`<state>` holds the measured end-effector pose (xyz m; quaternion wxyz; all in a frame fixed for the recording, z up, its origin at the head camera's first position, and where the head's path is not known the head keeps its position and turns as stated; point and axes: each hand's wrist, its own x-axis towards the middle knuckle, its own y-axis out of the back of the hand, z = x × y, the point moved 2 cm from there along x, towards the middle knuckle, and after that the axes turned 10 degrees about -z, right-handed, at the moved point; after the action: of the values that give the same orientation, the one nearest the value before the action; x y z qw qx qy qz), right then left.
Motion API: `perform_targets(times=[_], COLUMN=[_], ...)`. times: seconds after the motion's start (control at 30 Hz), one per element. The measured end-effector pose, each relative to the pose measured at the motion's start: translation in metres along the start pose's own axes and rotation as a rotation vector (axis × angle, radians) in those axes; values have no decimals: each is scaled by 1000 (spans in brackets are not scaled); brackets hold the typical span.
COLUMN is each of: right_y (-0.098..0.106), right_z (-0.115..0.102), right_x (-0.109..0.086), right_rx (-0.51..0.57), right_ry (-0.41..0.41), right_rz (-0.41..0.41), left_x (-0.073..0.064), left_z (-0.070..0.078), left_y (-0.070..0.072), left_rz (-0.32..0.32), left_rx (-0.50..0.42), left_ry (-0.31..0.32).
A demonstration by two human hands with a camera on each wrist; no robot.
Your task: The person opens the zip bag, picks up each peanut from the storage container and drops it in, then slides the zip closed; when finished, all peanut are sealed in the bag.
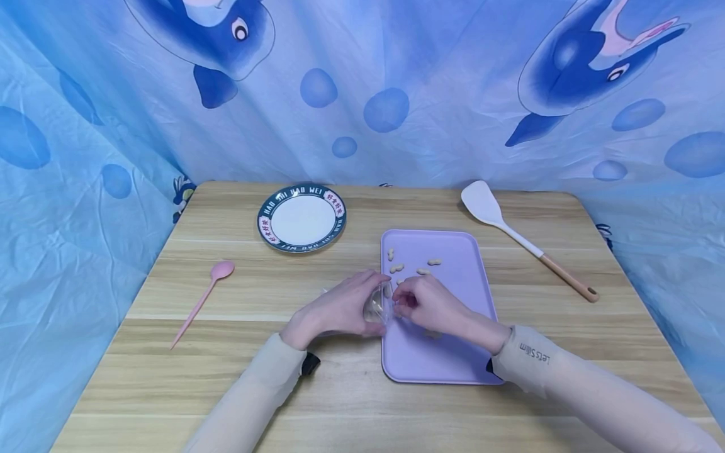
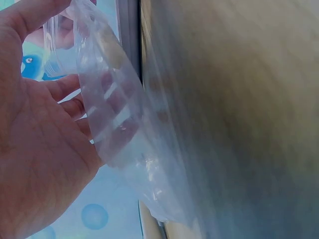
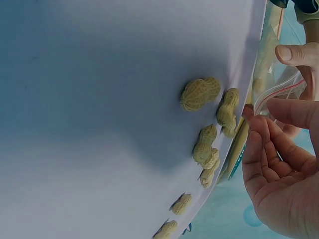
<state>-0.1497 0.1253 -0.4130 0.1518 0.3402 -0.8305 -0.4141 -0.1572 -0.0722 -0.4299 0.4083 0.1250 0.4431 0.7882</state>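
A clear zip bag [image 1: 376, 306] is held upright by my left hand [image 1: 347, 307], its fingers and thumb curved round the mouth. In the left wrist view the bag [image 2: 124, 124] hangs beside the palm, with a tan, peanut-like shape inside near its top. My right hand [image 1: 432, 304] is at the mouth over the tray's left side; its fingertips pinch the edge by the red-lined zip [image 3: 286, 89]. Several peanuts [image 3: 200, 93] in their shells lie on the purple tray [image 1: 453, 358], some partly hidden by the right hand in the head view.
A white plate with a dark green patterned rim [image 1: 302, 246] stands at the back left of the wooden table [image 1: 226, 390]. On the far left lies a pink spoon [image 1: 202, 301]. A white turner with a wooden handle [image 1: 523, 241] lies right of the tray. Blue dolphin-print cloth [image 1: 430, 157] hangs behind.
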Motion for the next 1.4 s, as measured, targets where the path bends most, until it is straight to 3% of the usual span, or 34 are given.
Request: perform_targets(times=[0.4, 0.63, 1.07, 1.4], right_y=[16, 24, 6, -5], right_z=[10, 23, 46, 45], right_x=[-10, -26, -65, -74], right_rx=[44, 44, 41, 4], right_ry=[-31, -44, -23, -17], right_rz=[74, 89, -64, -92], left_x=[-1, -1, -2, -2], left_z=[-2, -2, -2, -3], left_y=[2, 2, 4, 3], left_rz=[5, 6, 11, 2], left_rx=[-13, -10, -17, -20], left_ry=[-4, 2, 11, 27])
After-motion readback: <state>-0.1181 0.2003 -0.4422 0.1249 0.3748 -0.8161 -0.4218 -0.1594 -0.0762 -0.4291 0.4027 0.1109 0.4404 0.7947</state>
